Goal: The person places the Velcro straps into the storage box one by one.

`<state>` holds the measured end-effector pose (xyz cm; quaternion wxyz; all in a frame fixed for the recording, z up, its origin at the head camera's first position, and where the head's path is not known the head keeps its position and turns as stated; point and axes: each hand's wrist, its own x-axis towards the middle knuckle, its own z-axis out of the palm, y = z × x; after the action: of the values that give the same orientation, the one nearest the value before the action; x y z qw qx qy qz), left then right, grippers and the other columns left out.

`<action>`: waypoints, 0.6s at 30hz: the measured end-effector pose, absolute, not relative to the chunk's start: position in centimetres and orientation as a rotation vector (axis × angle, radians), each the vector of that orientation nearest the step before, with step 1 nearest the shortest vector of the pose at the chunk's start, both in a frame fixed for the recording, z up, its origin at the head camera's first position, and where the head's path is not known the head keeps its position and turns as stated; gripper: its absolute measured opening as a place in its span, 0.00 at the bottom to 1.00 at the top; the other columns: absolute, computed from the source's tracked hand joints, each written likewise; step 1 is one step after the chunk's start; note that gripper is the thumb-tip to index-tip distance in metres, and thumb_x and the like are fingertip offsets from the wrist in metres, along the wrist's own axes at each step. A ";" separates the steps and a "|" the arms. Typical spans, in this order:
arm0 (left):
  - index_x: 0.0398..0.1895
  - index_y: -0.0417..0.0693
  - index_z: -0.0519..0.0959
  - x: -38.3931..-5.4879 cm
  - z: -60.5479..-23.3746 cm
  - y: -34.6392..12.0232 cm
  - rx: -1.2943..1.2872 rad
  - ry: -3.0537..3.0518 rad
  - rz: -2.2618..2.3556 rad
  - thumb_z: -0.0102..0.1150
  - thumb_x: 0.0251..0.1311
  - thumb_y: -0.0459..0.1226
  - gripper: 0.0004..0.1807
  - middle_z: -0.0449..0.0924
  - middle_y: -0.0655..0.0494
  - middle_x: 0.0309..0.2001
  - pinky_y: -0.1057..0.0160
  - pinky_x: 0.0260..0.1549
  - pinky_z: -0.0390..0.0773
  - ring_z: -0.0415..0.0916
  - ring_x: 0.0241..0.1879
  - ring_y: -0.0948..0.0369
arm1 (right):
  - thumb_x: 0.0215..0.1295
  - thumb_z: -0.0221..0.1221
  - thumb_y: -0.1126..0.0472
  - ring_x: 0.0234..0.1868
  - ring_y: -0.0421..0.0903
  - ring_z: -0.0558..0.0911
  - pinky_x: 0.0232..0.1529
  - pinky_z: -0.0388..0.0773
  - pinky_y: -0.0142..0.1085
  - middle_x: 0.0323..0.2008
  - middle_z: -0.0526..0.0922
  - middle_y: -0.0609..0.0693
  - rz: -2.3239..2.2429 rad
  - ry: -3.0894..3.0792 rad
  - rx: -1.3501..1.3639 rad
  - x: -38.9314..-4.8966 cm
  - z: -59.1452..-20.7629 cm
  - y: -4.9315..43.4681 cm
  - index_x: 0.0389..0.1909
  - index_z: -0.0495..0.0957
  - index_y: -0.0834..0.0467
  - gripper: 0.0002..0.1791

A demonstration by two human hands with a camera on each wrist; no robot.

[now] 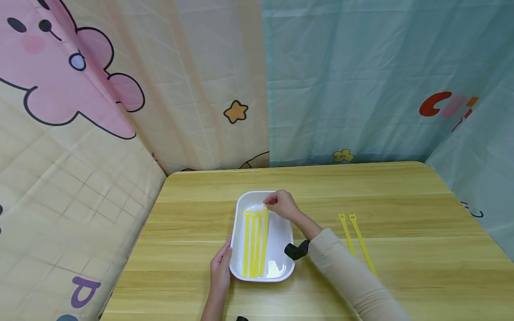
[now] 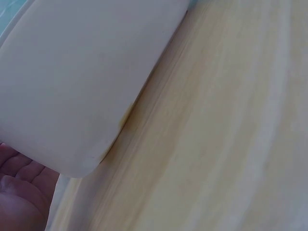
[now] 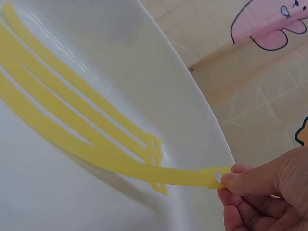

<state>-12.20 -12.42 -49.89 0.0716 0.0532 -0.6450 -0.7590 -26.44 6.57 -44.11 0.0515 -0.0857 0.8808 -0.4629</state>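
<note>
A white tray [image 1: 280,249] stands on the table with several yellow slotted cable straps [image 1: 252,245] lying lengthwise in its left half. My left hand [image 1: 220,269] holds the tray's left side near the front corner; in the left wrist view part of the palm [image 2: 21,197] shows beside the tray wall [image 2: 82,82]. Over the tray's far end, my right hand [image 1: 283,204] pinches the slotted head of the rightmost yellow cable strap [image 3: 187,177] between thumb and fingertips. That head is raised, and the strap's length slopes down beside the others, crossing their heads in the right wrist view.
Two more yellow cable straps [image 1: 361,238] lie on the wooden table [image 1: 421,232] to the right, partly hidden by the right sleeve [image 1: 349,272]. A black wrist camera [image 1: 297,250] overlaps the tray's right rim. Printed curtains [image 1: 201,89] hang behind the table.
</note>
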 end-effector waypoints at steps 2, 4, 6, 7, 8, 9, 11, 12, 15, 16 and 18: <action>0.60 0.29 0.65 -12.2 -49.9 -12.4 0.153 -1.939 -2.283 0.40 0.68 0.31 0.20 0.64 0.43 0.62 0.71 0.55 0.65 0.58 0.63 0.55 | 0.53 0.62 0.73 0.28 0.43 0.76 0.32 0.79 0.31 0.26 0.81 0.50 -1.396 2.689 -0.285 -26.5 -44.2 6.6 0.32 0.83 0.65 0.05; 0.60 0.28 0.64 -12.2 -49.9 -12.5 0.146 -1.939 -2.282 0.40 0.68 0.31 0.20 0.64 0.42 0.62 0.72 0.55 0.65 0.58 0.63 0.54 | 0.53 0.62 0.73 0.28 0.43 0.76 0.32 0.79 0.32 0.26 0.81 0.50 -1.386 2.696 -0.307 -26.5 -44.2 6.6 0.32 0.83 0.65 0.05; 0.60 0.28 0.64 -12.2 -49.9 -12.5 0.144 -1.938 -2.284 0.40 0.68 0.31 0.20 0.64 0.42 0.62 0.72 0.55 0.65 0.58 0.63 0.54 | 0.54 0.62 0.73 0.28 0.43 0.77 0.32 0.79 0.32 0.26 0.81 0.50 -1.381 2.706 -0.328 -26.5 -44.2 6.6 0.32 0.83 0.65 0.05; 0.60 0.27 0.64 -12.2 -49.9 -12.5 0.145 -1.935 -2.287 0.40 0.68 0.31 0.20 0.64 0.41 0.62 0.72 0.55 0.65 0.58 0.63 0.54 | 0.53 0.62 0.73 0.28 0.43 0.77 0.32 0.79 0.32 0.26 0.81 0.50 -1.379 2.712 -0.339 -26.5 -44.2 6.6 0.32 0.83 0.65 0.05; 0.60 0.27 0.64 -12.2 -49.9 -12.5 0.146 -1.934 -2.288 0.40 0.68 0.31 0.20 0.64 0.41 0.62 0.72 0.55 0.65 0.58 0.63 0.55 | 0.53 0.62 0.73 0.29 0.43 0.77 0.32 0.79 0.32 0.27 0.81 0.51 -1.379 2.713 -0.338 -26.5 -44.2 6.6 0.32 0.83 0.65 0.05; 0.60 0.27 0.64 -12.2 -49.9 -12.5 0.150 -1.933 -2.289 0.40 0.68 0.31 0.20 0.64 0.41 0.62 0.72 0.55 0.65 0.58 0.63 0.55 | 0.53 0.62 0.73 0.29 0.43 0.77 0.32 0.79 0.32 0.27 0.81 0.51 -1.378 2.716 -0.339 -26.5 -44.2 6.6 0.32 0.83 0.65 0.05; 0.60 0.27 0.64 -12.2 -49.9 -12.5 0.161 -1.935 -2.291 0.40 0.68 0.31 0.20 0.64 0.42 0.62 0.72 0.55 0.66 0.59 0.63 0.55 | 0.53 0.62 0.73 0.29 0.43 0.77 0.32 0.79 0.32 0.27 0.81 0.52 -1.371 2.728 -0.346 -26.5 -44.3 6.6 0.32 0.83 0.65 0.05; 0.60 0.28 0.64 -12.2 -49.9 -12.5 0.165 -1.937 -2.289 0.40 0.68 0.31 0.20 0.64 0.42 0.62 0.72 0.55 0.66 0.58 0.63 0.55 | 0.53 0.62 0.73 0.29 0.43 0.77 0.32 0.79 0.32 0.28 0.81 0.53 -1.365 2.735 -0.351 -26.5 -44.3 6.6 0.32 0.83 0.65 0.05; 0.60 0.28 0.64 -12.2 -49.9 -12.5 0.160 -1.942 -2.291 0.40 0.68 0.31 0.20 0.63 0.42 0.62 0.72 0.55 0.65 0.58 0.63 0.55 | 0.54 0.61 0.73 0.30 0.44 0.78 0.33 0.79 0.32 0.29 0.82 0.54 -1.349 2.757 -0.370 -26.5 -44.4 6.6 0.32 0.83 0.65 0.05; 0.60 0.28 0.64 -12.2 -49.9 -12.5 0.157 -1.941 -2.293 0.40 0.68 0.31 0.20 0.63 0.42 0.62 0.72 0.55 0.65 0.58 0.63 0.55 | 0.54 0.61 0.73 0.30 0.44 0.78 0.33 0.79 0.32 0.29 0.82 0.54 -1.345 2.763 -0.377 -26.5 -44.5 6.6 0.32 0.83 0.65 0.05; 0.60 0.28 0.64 -12.2 -49.9 -12.5 0.149 -1.938 -2.298 0.40 0.68 0.31 0.20 0.63 0.42 0.62 0.72 0.55 0.65 0.58 0.63 0.55 | 0.54 0.61 0.74 0.30 0.44 0.78 0.34 0.79 0.32 0.29 0.82 0.54 -1.341 2.770 -0.385 -26.5 -44.5 6.6 0.32 0.83 0.65 0.06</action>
<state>-12.18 -12.51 -49.86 0.0662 0.0494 -0.6425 -0.7618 -26.49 6.57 -44.51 0.0200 -0.1241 0.8930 -0.4322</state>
